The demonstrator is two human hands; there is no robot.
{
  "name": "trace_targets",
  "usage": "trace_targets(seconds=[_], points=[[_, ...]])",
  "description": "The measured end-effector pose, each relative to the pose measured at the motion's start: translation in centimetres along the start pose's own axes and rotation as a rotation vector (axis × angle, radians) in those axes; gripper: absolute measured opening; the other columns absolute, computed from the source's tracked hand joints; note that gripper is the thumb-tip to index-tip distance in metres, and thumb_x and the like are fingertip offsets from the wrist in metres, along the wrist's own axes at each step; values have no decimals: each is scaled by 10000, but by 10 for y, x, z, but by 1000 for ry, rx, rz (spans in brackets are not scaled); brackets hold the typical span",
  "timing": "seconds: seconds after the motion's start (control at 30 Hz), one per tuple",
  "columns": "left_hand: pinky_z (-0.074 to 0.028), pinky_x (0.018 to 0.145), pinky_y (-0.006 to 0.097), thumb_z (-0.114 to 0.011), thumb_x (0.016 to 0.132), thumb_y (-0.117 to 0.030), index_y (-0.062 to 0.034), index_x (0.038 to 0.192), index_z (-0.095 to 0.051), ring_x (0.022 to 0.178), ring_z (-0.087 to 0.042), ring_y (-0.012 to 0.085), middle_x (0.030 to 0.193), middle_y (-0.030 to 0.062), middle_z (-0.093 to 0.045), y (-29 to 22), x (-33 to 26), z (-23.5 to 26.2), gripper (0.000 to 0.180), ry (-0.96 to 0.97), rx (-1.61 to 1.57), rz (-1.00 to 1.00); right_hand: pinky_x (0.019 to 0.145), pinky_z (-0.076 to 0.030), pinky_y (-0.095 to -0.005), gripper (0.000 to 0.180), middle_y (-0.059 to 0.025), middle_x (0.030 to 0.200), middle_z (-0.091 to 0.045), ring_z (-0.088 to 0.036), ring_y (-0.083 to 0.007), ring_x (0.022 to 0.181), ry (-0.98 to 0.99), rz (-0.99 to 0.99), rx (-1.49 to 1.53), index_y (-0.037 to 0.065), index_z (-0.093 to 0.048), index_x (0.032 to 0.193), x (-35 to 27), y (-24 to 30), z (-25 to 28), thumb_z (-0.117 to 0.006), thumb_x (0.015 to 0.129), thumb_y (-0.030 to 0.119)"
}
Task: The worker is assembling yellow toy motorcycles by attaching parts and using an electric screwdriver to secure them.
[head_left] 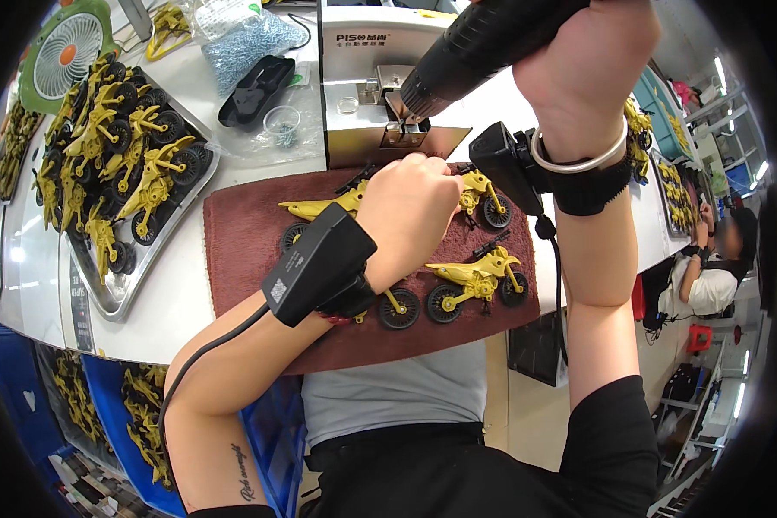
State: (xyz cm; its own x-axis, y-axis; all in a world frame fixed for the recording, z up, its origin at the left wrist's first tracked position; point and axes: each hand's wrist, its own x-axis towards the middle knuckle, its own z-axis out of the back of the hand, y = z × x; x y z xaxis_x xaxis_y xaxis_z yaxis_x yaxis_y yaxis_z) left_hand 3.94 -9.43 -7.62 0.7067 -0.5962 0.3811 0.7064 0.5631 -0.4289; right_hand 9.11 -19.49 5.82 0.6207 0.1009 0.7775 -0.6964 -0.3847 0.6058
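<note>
While both hands work above it, the white tabletop [177, 289] carries everything, and near the middle of its near edge a brown cloth [242, 224] is spread. A pale machine [371, 60] stands just beyond the cloth's far edge, and a metal tray [116, 292] heaped with yellow toy motorcycles lies toward the tabletop's left end. At the far side, left of the machine, sits a clear bag of screws [250, 56]. The right hand [587, 65] is wrapped around a black power screwdriver [483, 56], whose tip points down at the front of the machine (whether they touch, I cannot tell). Near the middle of the cloth's far edge is the left hand [412, 211], its fingers curled together; what they may pinch is hidden. Right beside it, toward the cloth's far right corner, lies one yellow motorcycle [473, 192], its rear covered by that hand; a second [324, 207] shows on the other side. A third lies in full view close to the cloth's right edge, and a fourth is partly behind the left forearm. Smallest is a clear cup [272, 121] of screws between tray and machine.
</note>
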Motion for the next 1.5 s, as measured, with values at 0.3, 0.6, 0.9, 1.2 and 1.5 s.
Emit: trace_targets(seconds=[0.3, 0.6, 0.9, 1.2, 1.5], points=[[-470, 768, 362, -639, 748, -131, -42, 903, -667, 864, -569, 259, 880, 76, -620, 0, -1, 0, 181, 0, 7, 7, 513, -440, -236, 341, -85, 696, -587, -569, -150, 576, 168, -62, -62, -51, -624, 951, 4, -9, 7, -557, 849, 267], [-471, 764, 355, -646, 737, -142, -47, 896, -653, 858, -574, 254, 888, 74, -620, -1, 0, -5, 185, -45, 43, -38, 695, -360, -318, 228, -63, 808, -429, -446, -154, 690, 135, -269, -6, 2, -480, 945, -24, 85, 52, -463, 824, 194], [-470, 768, 364, -646, 739, -144, -37, 895, -650, 864, -574, 264, 905, 81, -626, -2, 0, -1, 189, -28, 0, 1, 553, -425, -283, 140, -106, 718, -538, -534, -180, 560, -106, -178, -112, -13, -522, 841, -55, 56, 52, -540, 797, 118], [-473, 770, 363, -644, 744, -153, -39, 897, -654, 870, -575, 261, 903, 82, -629, -2, -1, 2, 191, -23, 7, 1, 567, -385, -283, 316, -70, 827, -474, -477, -134, 576, -23, -416, -44, 44, -428, 952, -88, 83, 44, -600, 775, 243], [-467, 780, 363, -640, 748, -159, -37, 905, -651, 878, -572, 262, 910, 83, -630, 0, -1, 2, 199, -21, 6, 1, 544, -426, -308, 341, -90, 786, -494, -520, -166, 560, -15, -438, -37, 42, -426, 931, -107, 80, 30, -675, 739, 174]])
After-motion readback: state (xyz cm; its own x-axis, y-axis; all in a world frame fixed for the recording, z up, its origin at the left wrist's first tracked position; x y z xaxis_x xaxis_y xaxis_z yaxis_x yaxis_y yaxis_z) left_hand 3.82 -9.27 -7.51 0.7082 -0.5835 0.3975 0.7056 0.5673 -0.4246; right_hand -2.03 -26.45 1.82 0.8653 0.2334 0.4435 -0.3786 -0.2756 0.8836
